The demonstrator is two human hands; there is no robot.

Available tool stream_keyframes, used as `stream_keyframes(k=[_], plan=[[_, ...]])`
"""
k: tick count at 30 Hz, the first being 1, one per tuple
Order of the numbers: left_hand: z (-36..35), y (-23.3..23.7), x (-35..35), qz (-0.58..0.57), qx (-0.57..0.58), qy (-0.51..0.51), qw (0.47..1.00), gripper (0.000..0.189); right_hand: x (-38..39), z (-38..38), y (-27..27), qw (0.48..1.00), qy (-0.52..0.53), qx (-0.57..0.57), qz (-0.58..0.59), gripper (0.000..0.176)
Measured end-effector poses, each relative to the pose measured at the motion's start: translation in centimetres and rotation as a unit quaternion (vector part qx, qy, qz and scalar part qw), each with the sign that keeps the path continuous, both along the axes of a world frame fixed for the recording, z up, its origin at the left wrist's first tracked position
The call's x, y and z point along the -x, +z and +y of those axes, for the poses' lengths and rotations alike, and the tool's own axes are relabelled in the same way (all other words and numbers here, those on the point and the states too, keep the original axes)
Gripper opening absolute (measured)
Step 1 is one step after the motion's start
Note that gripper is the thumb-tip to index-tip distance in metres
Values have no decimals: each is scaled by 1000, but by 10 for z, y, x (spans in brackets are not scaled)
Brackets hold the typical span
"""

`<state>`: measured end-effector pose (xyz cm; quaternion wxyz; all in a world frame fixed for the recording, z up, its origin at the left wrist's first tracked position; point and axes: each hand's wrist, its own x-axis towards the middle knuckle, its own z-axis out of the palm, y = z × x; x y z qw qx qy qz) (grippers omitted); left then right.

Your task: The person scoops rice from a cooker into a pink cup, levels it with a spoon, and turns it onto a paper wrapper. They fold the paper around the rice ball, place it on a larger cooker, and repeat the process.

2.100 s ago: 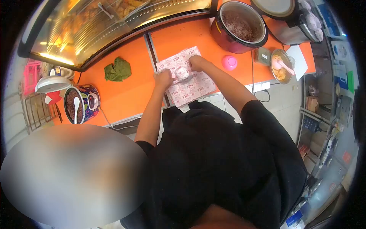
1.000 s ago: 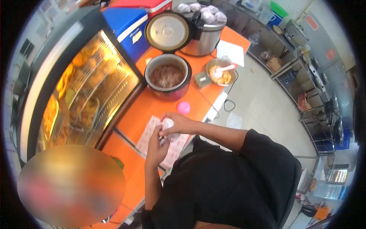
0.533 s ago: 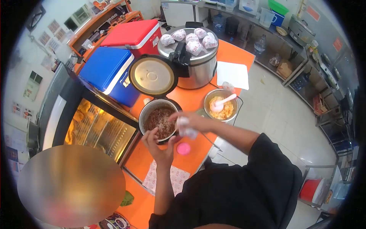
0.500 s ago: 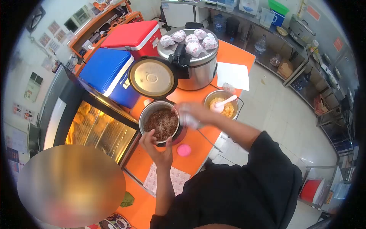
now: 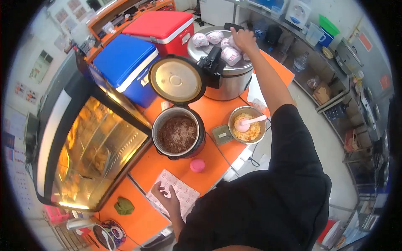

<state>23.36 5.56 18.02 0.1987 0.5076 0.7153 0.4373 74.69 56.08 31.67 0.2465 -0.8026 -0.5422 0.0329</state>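
Observation:
My right hand reaches over the large steel pot, its fingers curled around a paper-wrapped packet, mostly hidden beneath them. Several more white printed wrapped packets lie on the pot's lid. Lower down, my left hand has its fingers apart, with nothing in it, over a sheet of printed wrapping paper. In front of me stands an uncovered rice cooker with reddish-brown rice inside and its lid raised. A small pink round object sits nearby.
Right of the cooker are a dark green box and a steel bowl of orange-yellow food with a pink spoon. A lit glass display case stands left. Blue and red cool boxes stand behind.
My right hand has moved from beside the cooker up to the packets on the large pot. My left hand has drawn back from the cooker rim to the paper. The view has shifted.

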Motion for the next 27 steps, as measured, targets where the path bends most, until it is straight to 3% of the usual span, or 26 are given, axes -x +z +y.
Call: stream_keyframes(k=[2, 5, 6, 7, 8, 9, 10, 11, 13, 14, 16, 17, 18, 20, 22, 26, 27], plan=[[-14, -14, 9, 11, 5, 14, 1000, 53, -6, -2, -17, 973, -8, -163, -165, 71], [-22, -18, 17, 6, 23, 47, 999, 53, -41, 26, -32, 880, 35, -336, -334, 37], [-27, -19, 21, 12, 34, 60, 998, 50, -30, 0, -10, 914, 124, -324, -213, 36], [-26, -14, 25, 27, -3, 55, 998, 46, 18, -48, 15, 897, 123, -410, -112, 35], [-28, -13, 31, 2, 7, 73, 997, 44, 58, -88, 21, 896, 138, -420, -21, 42], [-33, -17, 37, -5, -4, 90, 996, 42, 100, -138, 17, 904, 180, -382, 67, 35], [-39, -23, 45, -4, 10, 113, 994, 42, 137, -189, 11, 933, 239, -244, 113, 29], [-46, -28, 54, -10, 8, 130, 991, 42, 159, -234, -29, 915, 353, -141, 131, 24], [-63, -37, 67, -15, 7, 168, 986, 42, 204, -323, -107, 817, 535, 112, 183, 16], [-72, -38, 76, -32, 14, 186, 982, 41, 249, -347, -103, 734, 548, 367, 162, 23], [-94, -46, 97, -33, -16, 220, 975, 40, 274, -407, -223, 809, 518, 263, 92, 54], [-104, -41, 108, -13, -16, 233, 972, 39, 287, -428, -254, 847, 501, 174, 51, 65], [-114, -34, 120, 7, -17, 247, 969, 38, 301, -437, -273, 823, 539, 169, 59, 65], [-137, -20, 148, 49, -11, 293, 955, 36, 320, -445, -300, 883, 438, 162, -45, 82], [-169, -6, 186, 76, -3, 316, 946, 33, 335, -446, -311, 872, 432, 220, -66, 88], [-228, 7, 278, 144, -26, 380, 913, 21, 320, -432, -367, 865, 484, 82, -106, 74], [-247, 9, 309, 191, -24, 387, 902, 19, 319, -427, -364, 879, 466, 65, -72, 73]])
